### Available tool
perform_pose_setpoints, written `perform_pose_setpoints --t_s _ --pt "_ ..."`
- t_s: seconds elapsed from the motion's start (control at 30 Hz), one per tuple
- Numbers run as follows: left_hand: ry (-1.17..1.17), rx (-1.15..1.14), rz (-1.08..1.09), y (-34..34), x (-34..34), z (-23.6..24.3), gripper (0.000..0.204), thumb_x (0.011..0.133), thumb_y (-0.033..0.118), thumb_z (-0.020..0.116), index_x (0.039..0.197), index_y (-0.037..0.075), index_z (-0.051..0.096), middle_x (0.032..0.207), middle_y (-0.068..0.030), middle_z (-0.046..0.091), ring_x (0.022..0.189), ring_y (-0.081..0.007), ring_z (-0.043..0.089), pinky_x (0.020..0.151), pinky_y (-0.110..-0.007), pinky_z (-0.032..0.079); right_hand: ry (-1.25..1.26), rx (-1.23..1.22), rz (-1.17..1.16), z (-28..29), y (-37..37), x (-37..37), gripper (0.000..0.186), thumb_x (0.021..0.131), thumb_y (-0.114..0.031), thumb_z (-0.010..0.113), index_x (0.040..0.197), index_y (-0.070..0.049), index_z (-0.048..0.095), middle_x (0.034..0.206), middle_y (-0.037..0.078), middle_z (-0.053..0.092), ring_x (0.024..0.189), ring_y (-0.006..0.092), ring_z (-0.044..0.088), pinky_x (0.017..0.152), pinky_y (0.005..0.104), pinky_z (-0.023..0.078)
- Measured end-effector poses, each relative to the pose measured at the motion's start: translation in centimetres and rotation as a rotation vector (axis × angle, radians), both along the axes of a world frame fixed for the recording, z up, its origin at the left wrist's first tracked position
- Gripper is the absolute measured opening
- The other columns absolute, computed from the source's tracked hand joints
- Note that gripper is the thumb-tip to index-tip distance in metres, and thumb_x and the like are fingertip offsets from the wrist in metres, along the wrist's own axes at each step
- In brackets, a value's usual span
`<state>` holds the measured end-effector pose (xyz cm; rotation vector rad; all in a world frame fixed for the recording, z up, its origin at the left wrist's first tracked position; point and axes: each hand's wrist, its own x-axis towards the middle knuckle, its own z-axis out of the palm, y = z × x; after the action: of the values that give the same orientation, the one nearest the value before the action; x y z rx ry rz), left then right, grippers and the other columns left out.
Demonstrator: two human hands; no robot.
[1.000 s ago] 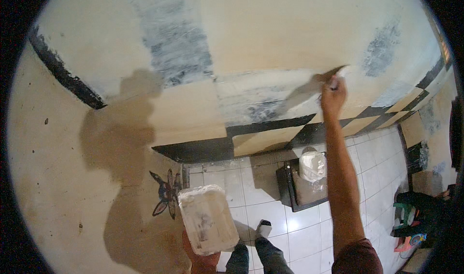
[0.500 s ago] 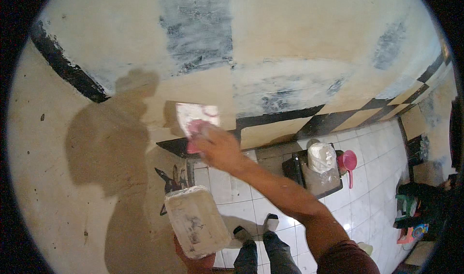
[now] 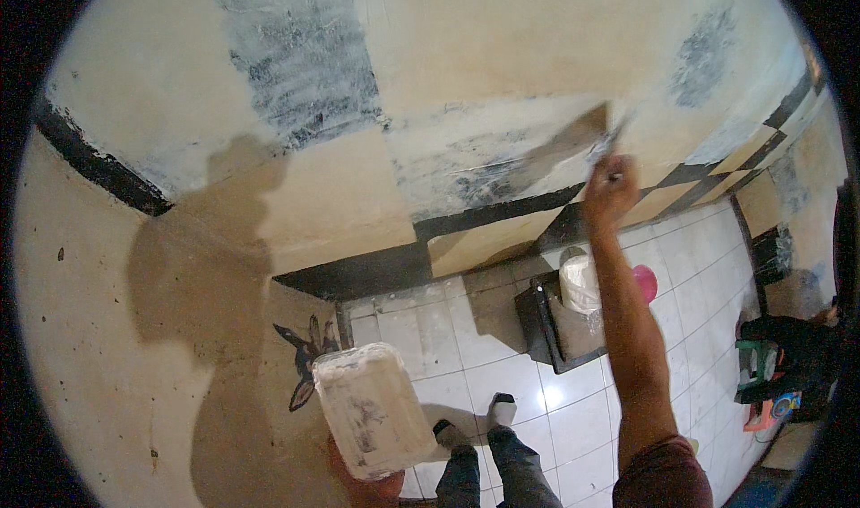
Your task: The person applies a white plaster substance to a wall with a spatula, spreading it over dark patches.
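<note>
And away it swings! Half a second ago the right hand (image 3: 612,190) is over at the left with the scraper (image 3: 619,133); now it's back out to the right end of the whitish band (image 3: 448,154), near where it was a second ago. The scraper's smeared face turns away, leaving a thin edge. The forearm (image 3: 632,329) straightens upward, cutting across the white tub (image 3: 580,288) and hiding the pink dipper's (image 3: 644,283) handle.

A smeared rectangular tray (image 3: 374,411) slants left of a blurred scraper (image 3: 618,135).
</note>
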<state>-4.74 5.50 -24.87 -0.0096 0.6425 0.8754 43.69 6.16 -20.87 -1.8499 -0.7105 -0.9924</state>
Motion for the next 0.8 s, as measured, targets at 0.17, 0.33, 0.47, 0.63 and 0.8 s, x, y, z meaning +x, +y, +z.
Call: perform_pose_setpoints --t_s 0.17,0.33,0.47,0.63,0.8 --pt "-0.003 -0.004 0.02 -0.2 -0.2 -0.1 0.057 0.093 0.05 0.046 0.135 0.013 0.048 0.131 -0.0095 0.054 0.12 -0.031 0.053 0.1 -0.056 0.043 0.065 0.058 -0.188 1.7 -5.5 10.9 0.023 0.082 -0.015 0.064 0.074 0.001 0.05 0.063 0.011 0.048 0.059 0.02 0.043 0.057 0.0355 0.04" --pt "-0.003 -0.002 0.049 -0.7 -0.7 -0.2 0.057 0.093 0.05 0.046 0.136 0.013 0.047 0.131 -0.0096 0.054 0.121 -0.0311 0.052 0.1 -0.056 0.043 0.228 0.025 0.046 -0.7 1.8 6.7 0.018 0.08 -0.019 0.067 0.091 -0.004 0.064 0.091 0.015 0.066 0.083 0.0322 0.061 0.076 0.0417 0.048" --pt "-0.004 0.002 0.048 -1.0 -0.2 -0.7 0.057 0.093 0.05 0.046 0.136 0.013 0.047 0.132 -0.0096 0.054 0.121 -0.0313 0.052 0.101 -0.056 0.043 0.308 -0.095 0.426 -4.6 16.5 -12.2 0.019 0.078 -0.012 0.066 0.096 -0.006 0.066 0.097 0.017 0.063 0.094 0.0345 0.059 0.085 0.0429 0.046" --pt "0.001 0.026 0.038 -1.5 -0.1 -0.5 0.057 0.093 0.05 0.046 0.136 0.013 0.047 0.133 -0.0097 0.053 0.122 -0.0314 0.051 0.101 -0.057 0.042 0.368 -0.181 0.794 -3.0 18.3 -27.7 0.03 0.07 -0.004 0.069 0.099 -0.006 0.061 0.097 0.017 0.059 0.091 0.0381 0.059 0.078 0.0461 0.05" --pt "-0.005 0.035 0.031 -1.3 0.5 -0.6 0.057 0.093 0.049 0.046 0.137 0.013 0.046 0.133 -0.0098 0.053 0.122 -0.0316 0.051 0.101 -0.057 0.042 0.121 -0.37 0.849 -7.1 9.1 -20.0 0.034 0.078 -0.017 0.067 0.111 -0.015 0.061 0.105 0.018 0.059 0.093 0.037 0.06 0.073 0.0483 0.052"
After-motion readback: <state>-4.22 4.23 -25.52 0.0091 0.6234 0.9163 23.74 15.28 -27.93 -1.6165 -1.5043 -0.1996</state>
